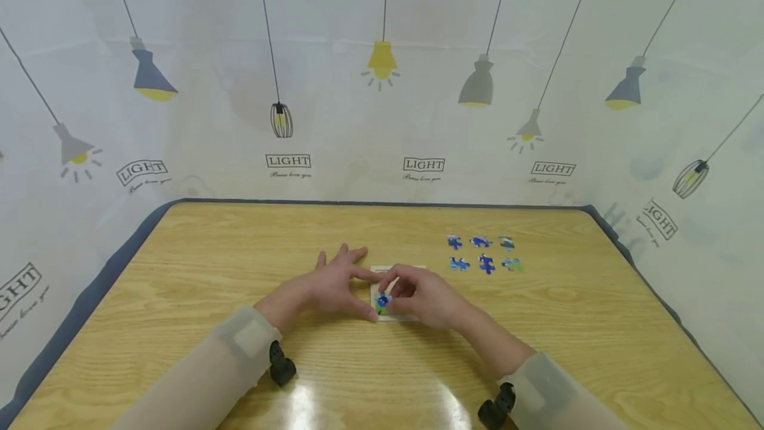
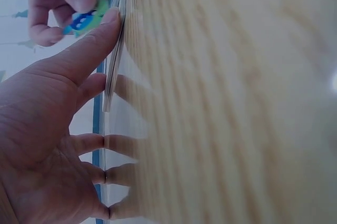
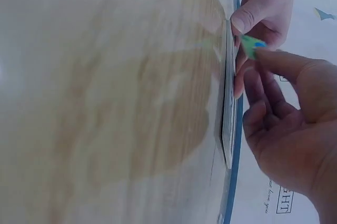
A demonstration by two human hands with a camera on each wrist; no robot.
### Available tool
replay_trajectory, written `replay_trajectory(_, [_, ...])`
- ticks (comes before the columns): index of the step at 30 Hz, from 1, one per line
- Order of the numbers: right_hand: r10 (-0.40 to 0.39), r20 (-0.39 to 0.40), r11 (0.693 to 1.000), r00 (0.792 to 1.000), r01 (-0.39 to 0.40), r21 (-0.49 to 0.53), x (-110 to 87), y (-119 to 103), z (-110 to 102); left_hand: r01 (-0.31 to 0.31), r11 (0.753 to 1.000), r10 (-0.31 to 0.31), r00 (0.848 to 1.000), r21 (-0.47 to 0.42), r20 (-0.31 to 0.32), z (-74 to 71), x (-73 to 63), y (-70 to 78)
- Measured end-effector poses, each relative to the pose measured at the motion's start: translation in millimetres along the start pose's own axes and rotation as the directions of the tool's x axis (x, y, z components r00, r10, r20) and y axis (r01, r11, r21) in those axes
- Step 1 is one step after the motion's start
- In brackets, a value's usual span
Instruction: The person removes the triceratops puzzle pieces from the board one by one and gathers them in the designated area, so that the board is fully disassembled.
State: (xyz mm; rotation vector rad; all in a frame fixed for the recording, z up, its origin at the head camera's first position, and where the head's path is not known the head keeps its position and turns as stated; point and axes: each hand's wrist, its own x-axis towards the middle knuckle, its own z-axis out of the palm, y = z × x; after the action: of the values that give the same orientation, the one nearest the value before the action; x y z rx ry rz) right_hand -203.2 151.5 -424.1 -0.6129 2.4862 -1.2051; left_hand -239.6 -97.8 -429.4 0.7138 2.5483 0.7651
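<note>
A small white-edged puzzle board (image 1: 395, 318) lies flat on the wooden table, and both hands partly cover it. My right hand (image 1: 426, 298) pinches a blue and green jigsaw piece (image 1: 382, 300) between thumb and fingers. In the right wrist view that piece (image 3: 251, 46) is tilted, raised above the board's surface. My left hand (image 1: 335, 287) is spread at the board's left side, its thumb resting along the near edge. The left wrist view shows the other left fingers (image 2: 87, 144) straight, with their tips down on the table.
Several loose jigsaw pieces (image 1: 486, 264) lie in two rows on the table (image 1: 239, 237), right of the board and farther back. A white curtain (image 1: 334, 85) printed with lamps hangs behind the table's far edge and along both sides.
</note>
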Motion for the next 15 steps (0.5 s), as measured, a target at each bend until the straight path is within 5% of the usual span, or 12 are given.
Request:
replay_trajectory(8, [0.079,-0.103,0.988,0.992,-0.064,0.141,-13.6,11.5,-25.5,0.008,1.0,-0.007,1.0,0.016,-0.003,1.3,0.4,-1.5])
replay_trajectory(15, [0.16,-0.198,0.987,0.967,-0.155,0.04,-31.4,38.7,-56.5,0.011,1.0,-0.011,1.0,0.021,0.001,1.0,-0.1,-1.2])
